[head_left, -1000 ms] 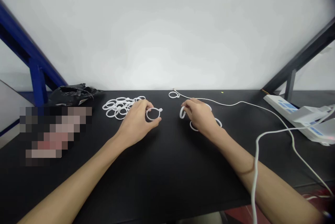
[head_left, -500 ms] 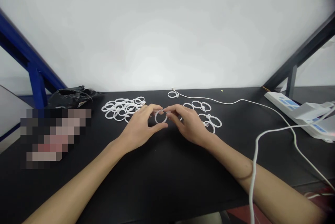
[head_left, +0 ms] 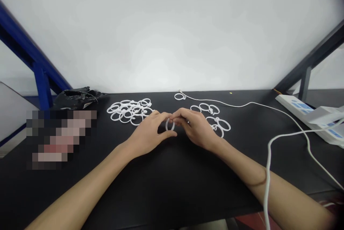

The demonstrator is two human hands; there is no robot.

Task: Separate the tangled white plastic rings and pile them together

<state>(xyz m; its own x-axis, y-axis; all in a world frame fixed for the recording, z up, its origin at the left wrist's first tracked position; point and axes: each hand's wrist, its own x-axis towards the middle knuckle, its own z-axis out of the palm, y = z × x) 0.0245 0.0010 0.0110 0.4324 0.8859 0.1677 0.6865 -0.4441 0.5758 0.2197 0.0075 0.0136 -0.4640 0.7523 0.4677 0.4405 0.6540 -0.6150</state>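
Between my hands is a white plastic ring (head_left: 167, 125), standing nearly upright and seen at a slant, so it looks like a narrow oval. My left hand (head_left: 146, 131) is around its left side, fingers at the top and thumb stretched out low. The fingertips of my right hand (head_left: 197, 128) are pinched at the ring's upper right edge, hiding part of it. A pile of similar white rings (head_left: 135, 105) with small knobs lies beyond my left hand. A smaller group of rings (head_left: 217, 119) lies past my right hand.
One lone ring (head_left: 176, 97) lies at the back by the wall, beside a thin white cable (head_left: 215, 101). A thicker white cable (head_left: 268, 172) crosses over my right forearm. A white power strip (head_left: 298, 106) is at right, a black plastic bag (head_left: 77, 97) at left.
The ring between my hands has turned from a wider, rounder view to a narrower oval. My hands have closed in slightly on each other. The whole view has shifted a little.
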